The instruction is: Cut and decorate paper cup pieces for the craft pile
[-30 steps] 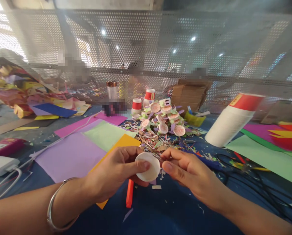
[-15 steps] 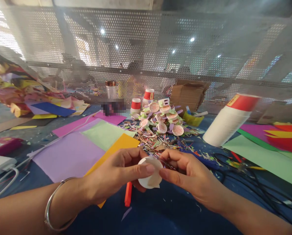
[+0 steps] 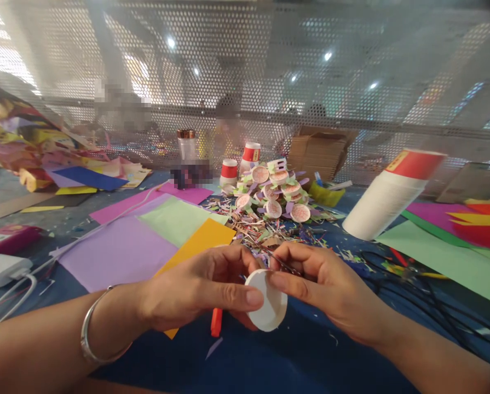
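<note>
A round white paper cup bottom [image 3: 269, 314] with a low rim is held up in front of me over the blue table. My left hand [image 3: 215, 287] pinches it from the left, thumb on its face and fingers behind. From the right, my right hand [image 3: 310, 282] grips the upper edge with its thumb. A thin dark metal tool [image 3: 288, 265] lies along the curled right fingers; its kind is mostly hidden. Below my left hand lies an orange-red marker [image 3: 216, 323]. Just beyond both hands are paper scraps [image 3: 257, 227] and a heap of decorated cup bottoms [image 3: 273, 191].
A leaning stack of paper cups [image 3: 386, 197] stands at right, near black cables [image 3: 417, 312]. Coloured sheets [image 3: 117, 251] and a white charger [image 3: 6, 269] lie at left. Behind are red-white cups [image 3: 229, 174], a cardboard box [image 3: 321, 153] and a perforated metal screen [image 3: 245, 65].
The cup bottom has shifted slightly right and down and is turned; a pointed bit at its lower edge no longer shows. My right thumb now reaches further over its top edge.
</note>
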`<state>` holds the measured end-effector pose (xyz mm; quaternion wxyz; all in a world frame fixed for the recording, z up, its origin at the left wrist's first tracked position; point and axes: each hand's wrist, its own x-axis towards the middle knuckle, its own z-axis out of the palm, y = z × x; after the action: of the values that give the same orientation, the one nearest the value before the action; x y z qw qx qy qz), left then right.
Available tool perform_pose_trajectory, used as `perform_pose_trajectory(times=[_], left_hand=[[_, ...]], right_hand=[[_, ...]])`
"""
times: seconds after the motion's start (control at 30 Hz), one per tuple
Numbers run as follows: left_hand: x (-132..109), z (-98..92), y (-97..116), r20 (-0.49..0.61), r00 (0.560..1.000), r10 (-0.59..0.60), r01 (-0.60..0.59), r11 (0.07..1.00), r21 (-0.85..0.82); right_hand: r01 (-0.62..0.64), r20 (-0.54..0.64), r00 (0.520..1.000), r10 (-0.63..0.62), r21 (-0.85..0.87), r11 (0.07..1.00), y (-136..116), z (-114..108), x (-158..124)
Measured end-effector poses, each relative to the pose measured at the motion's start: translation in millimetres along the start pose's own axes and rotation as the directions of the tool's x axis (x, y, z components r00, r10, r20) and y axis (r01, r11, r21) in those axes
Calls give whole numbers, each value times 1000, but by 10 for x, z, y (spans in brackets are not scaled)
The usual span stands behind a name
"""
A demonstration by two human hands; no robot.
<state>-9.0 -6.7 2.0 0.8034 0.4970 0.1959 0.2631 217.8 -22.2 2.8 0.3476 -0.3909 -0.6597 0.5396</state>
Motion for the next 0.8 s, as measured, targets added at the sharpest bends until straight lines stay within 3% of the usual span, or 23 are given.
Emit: perform_pose_trajectory(times=[0.2, 0.4, 0.53, 0.8], left_hand=[[-6, -3, 38, 103, 994, -26, 18, 997, 79], [9, -16, -11, 25, 990, 142, -144, 978, 152], [7, -26, -50, -24, 980, 199, -191, 963, 192], [-30, 11, -26, 31, 994, 103, -106, 986, 128]], right_hand=[[0, -5, 1000, 0, -41, 999, -4, -3, -27], [16, -89, 996, -18, -23, 1000, -12, -6, -25], [37, -158, 986, -46, -59, 998, -22, 5, -15], [59, -169, 982, -87, -167, 984, -31, 33, -22]])
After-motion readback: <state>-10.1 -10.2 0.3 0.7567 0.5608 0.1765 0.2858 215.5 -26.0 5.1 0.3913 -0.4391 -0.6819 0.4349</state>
